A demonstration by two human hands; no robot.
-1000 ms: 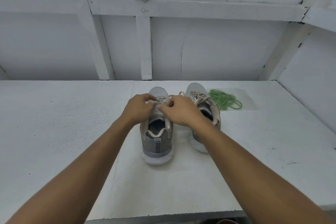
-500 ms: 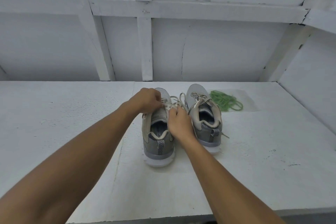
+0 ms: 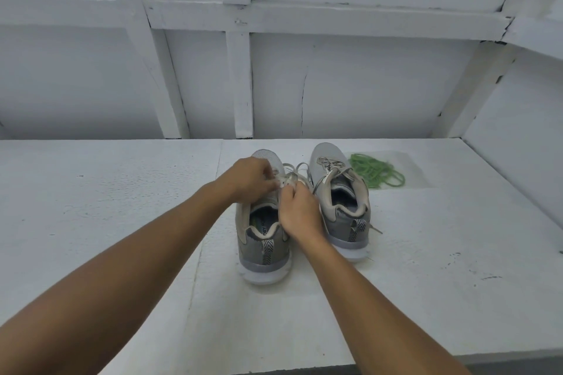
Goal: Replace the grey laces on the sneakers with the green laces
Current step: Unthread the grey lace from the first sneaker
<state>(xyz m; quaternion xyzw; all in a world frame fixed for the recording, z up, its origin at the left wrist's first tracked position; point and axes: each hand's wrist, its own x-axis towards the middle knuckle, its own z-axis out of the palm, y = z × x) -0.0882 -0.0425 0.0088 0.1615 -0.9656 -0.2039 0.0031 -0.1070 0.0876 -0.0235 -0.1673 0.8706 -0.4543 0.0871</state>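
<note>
just tugged loose flat grey lace on left grey mesh sneaker | pinching it with left hand and right hand | likely unthreading next; coiled green laces untouched

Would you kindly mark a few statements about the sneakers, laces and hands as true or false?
1. The left hand and right hand both pinch the grey lace on the left sneaker. True.
2. The green laces lie inside the right sneaker. False: they lie on the table beside it.
3. The right sneaker is threaded with grey laces. True.
4. The sneakers' toes point toward the person. False: the heels do.
</note>
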